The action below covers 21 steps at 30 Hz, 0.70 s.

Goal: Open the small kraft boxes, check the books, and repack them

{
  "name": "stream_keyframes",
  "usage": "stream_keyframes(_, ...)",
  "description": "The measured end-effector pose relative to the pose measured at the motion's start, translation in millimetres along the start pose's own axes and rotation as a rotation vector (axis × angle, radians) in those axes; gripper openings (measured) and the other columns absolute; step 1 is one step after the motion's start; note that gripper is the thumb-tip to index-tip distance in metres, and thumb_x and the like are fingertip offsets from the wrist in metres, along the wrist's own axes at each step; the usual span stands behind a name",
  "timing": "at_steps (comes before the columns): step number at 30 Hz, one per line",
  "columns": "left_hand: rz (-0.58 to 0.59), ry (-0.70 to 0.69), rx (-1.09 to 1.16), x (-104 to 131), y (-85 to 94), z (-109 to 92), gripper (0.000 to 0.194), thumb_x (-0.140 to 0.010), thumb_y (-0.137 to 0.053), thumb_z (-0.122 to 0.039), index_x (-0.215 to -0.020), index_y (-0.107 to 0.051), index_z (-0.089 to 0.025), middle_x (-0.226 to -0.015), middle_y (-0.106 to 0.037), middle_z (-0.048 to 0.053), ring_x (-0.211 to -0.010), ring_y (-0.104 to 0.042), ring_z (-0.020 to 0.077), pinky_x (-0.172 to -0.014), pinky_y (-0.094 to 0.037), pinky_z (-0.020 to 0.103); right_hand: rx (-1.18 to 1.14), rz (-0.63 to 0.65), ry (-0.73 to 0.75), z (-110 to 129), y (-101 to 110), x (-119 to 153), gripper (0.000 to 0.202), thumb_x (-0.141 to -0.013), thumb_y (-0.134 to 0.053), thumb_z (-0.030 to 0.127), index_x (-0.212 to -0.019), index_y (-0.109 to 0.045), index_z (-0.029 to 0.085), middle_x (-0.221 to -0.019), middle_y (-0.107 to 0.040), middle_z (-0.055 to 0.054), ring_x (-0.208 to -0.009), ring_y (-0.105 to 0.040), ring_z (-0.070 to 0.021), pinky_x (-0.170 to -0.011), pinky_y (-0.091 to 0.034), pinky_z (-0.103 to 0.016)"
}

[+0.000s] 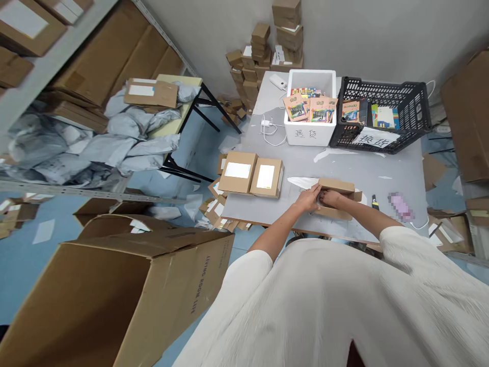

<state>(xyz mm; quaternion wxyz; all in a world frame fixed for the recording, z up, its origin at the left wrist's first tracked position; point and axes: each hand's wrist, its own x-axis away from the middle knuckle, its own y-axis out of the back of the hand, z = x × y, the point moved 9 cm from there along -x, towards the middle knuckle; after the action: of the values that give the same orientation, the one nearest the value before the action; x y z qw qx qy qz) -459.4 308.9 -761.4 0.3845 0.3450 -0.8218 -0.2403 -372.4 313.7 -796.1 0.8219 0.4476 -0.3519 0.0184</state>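
Observation:
An open small cardboard box (336, 212) lies near the front edge of the grey table, its flaps spread. At the box's left end, my left hand (307, 199) is closed on the cardboard edge. My right hand (330, 199) reaches into the box from the right with its fingers curled; what they hold, if anything, is hidden. A white sheet or plastic piece (303, 182) lies just beyond my left hand. To the right of the box are a yellow-and-black cutter (375, 203) and a blurred pink item (400, 206).
Two labelled cardboard boxes (250, 173) stand at the table's left edge. Toward the back are a white foam bin (311, 133) and a black crate (414, 120), both with books. A large open carton (183, 285) stands at left, below shelves of grey parcels (130, 127).

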Motion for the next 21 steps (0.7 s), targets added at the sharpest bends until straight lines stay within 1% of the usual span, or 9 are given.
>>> stream_keyframes(3, -0.01, 0.009, 0.0, -0.7, -0.1, -0.2, 0.127, -0.079, -0.092, -0.042, -0.181, -0.017, -0.028, -0.188, -0.017, 0.014, -0.153, -0.055, 0.0424, -0.121, -0.049, 0.047, 0.003, 0.0, -0.022, 1.1, 7.9, 2.3, 0.031, -0.084, -0.067, 0.008, -0.109, -0.081, 0.022, -0.138, -0.075, -0.011, -0.144, -0.058, -0.027, -0.125, -0.04, -0.045)
stream_keyframes(7, -0.023, -0.004, 0.008, -2.8, 0.9, -0.9, 0.129, -0.077, -0.094, -0.041, -0.181, -0.019, -0.028, -0.188, -0.02, 0.014, -0.155, -0.054, 0.0412, -0.123, -0.049, 0.046, -0.016, -0.017, -0.053, 3.5, 21.8, 15.3, 0.033, -0.086, -0.065, 0.008, -0.112, -0.082, 0.02, -0.14, -0.074, -0.013, -0.136, -0.061, -0.0266, -0.125, -0.04, -0.046)
stream_keyframes(10, -0.024, -0.021, 0.01, -4.4, 2.5, -1.5, 0.129, -0.076, -0.094, -0.041, -0.18, -0.019, -0.027, -0.187, -0.021, 0.015, -0.157, -0.052, 0.0403, -0.124, -0.047, 0.046, -0.029, -0.022, -0.094, -0.1, 32.6, 33.1, 0.032, -0.09, -0.063, 0.009, -0.113, -0.082, 0.019, -0.133, -0.076, -0.014, -0.132, -0.06, -0.0283, -0.122, -0.04, -0.047)
stream_keyframes(12, -0.016, -0.027, 0.004, -5.0, 3.1, -1.7, 0.128, -0.076, -0.095, -0.041, -0.18, -0.02, -0.027, -0.187, -0.02, 0.016, -0.157, -0.051, 0.0405, -0.125, -0.047, 0.046, -0.01, -0.027, -0.096, -3.3, 40.3, 48.8, 0.031, -0.094, -0.059, 0.01, -0.114, -0.081, 0.018, -0.126, -0.078, -0.016, -0.131, -0.057, -0.0309, -0.12, -0.038, -0.048)
stream_keyframes(14, -0.009, -0.031, 0.001, -5.2, 3.9, -2.1, 0.128, -0.077, -0.095, -0.041, -0.18, -0.021, -0.027, -0.187, -0.02, 0.016, -0.158, -0.05, 0.0407, -0.125, -0.047, 0.046, -0.002, -0.069, -0.101, -8.9, 51.2, 68.3, 0.031, -0.098, -0.054, 0.01, -0.115, -0.08, 0.016, -0.123, -0.077, -0.019, -0.129, -0.055, -0.0336, -0.117, -0.037, -0.049)
stream_keyframes(16, -0.007, -0.038, 0.008, -5.0, 5.2, -3.1, 0.127, -0.078, -0.095, -0.042, -0.18, -0.022, -0.027, -0.187, -0.02, 0.016, -0.159, -0.049, 0.0407, -0.124, -0.047, 0.046, -0.027, -0.148, -0.169, -21.4, 65.0, 92.5, 0.029, -0.099, -0.055, 0.013, -0.115, -0.079, 0.017, -0.119, -0.077, -0.021, -0.126, -0.055, -0.0356, -0.114, -0.036, -0.05)
stream_keyframes(19, 0.002, -0.035, 0.019, -4.4, 6.9, -3.7, 0.126, -0.079, -0.095, -0.043, -0.18, -0.022, -0.027, -0.187, -0.02, 0.016, -0.156, -0.053, 0.0408, -0.123, -0.048, 0.045, -0.083, -0.252, -0.369, -52.0, 82.0, 137.9, 0.022, -0.1, -0.062, 0.023, -0.114, -0.079, 0.019, -0.119, -0.077, -0.021, -0.127, -0.055, -0.0383, -0.113, -0.036, -0.051)
stream_keyframes(21, 0.015, -0.028, 0.01, -4.0, 8.0, -3.7, 0.126, -0.08, -0.095, -0.043, -0.18, -0.021, -0.027, -0.188, -0.019, 0.015, -0.154, -0.055, 0.0408, -0.122, -0.048, 0.045, -0.157, -0.351, -0.516, -78.7, 91.9, 173.4, 0.023, -0.101, -0.064, 0.029, -0.117, -0.079, 0.02, -0.122, -0.079, -0.018, -0.126, -0.059, -0.0379, -0.11, -0.041, -0.048)
